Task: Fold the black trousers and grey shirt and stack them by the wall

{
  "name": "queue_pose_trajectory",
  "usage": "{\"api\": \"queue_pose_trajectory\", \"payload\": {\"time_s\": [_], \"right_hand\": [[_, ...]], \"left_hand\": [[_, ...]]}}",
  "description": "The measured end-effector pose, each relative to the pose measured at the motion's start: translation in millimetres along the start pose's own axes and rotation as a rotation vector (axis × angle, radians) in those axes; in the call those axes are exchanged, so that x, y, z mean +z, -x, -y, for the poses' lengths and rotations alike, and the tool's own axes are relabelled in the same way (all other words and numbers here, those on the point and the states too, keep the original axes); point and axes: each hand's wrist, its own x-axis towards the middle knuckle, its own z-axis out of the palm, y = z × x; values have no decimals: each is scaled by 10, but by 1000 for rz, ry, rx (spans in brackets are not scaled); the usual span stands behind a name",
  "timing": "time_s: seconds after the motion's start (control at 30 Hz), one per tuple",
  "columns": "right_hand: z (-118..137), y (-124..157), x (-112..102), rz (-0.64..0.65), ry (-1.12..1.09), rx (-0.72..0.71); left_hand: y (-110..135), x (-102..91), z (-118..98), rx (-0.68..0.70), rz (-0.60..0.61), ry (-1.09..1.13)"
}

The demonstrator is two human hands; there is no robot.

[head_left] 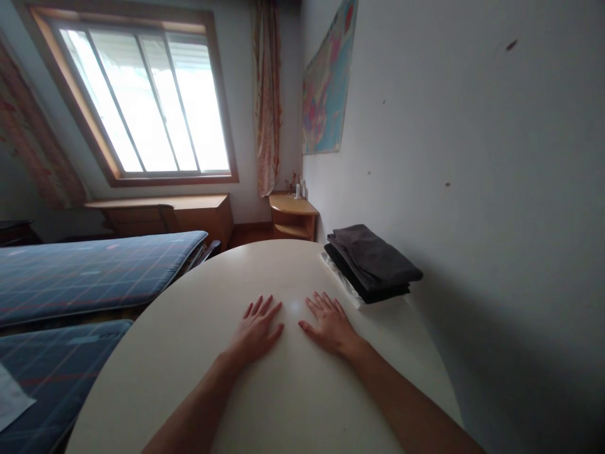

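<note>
My left hand (256, 329) lies palm down on the round white table (265, 265), its fingers spread and holding nothing. Beside it, a short gap to the right, my right hand (328, 325) rests flat in the same way, fingers apart. A stack of folded dark cloth (373, 258) sits near the table's right edge, just beyond my right hand and not touched by it. Under the cloth shows a clear plastic wrapper (344, 280).
Two beds with blue plaid mattresses (94, 271) stand to the left of the table. A bare wall (472, 157) runs along the right side. Past the table are a small corner shelf (293, 203), a wooden desk (198, 202) with a chair, and a window (155, 101).
</note>
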Motion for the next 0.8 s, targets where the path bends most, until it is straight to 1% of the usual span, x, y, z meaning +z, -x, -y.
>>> {"api": "queue_pose_trajectory", "payload": {"time_s": [0.1,0.23,0.43,0.6,0.7,0.77,0.8], "right_hand": [[-4,0,-11,37,6,14],[15,12,-18,47,1,25],[0,-3,-5,34,2,21],[-23,-12,50,11,8,14],[-33,-25,12,-59,14,-34],[-50,-58,-115,-172,35,-86],[-65,-83,-217,-247,54,-106]], "left_hand": [[6,67,54,13,21,16],[20,88,90,26,22,1],[10,90,89,23,21,-5],[14,83,95,28,35,-5],[14,92,104,35,17,3],[11,103,113,36,6,12],[9,108,117,36,3,17]]}}
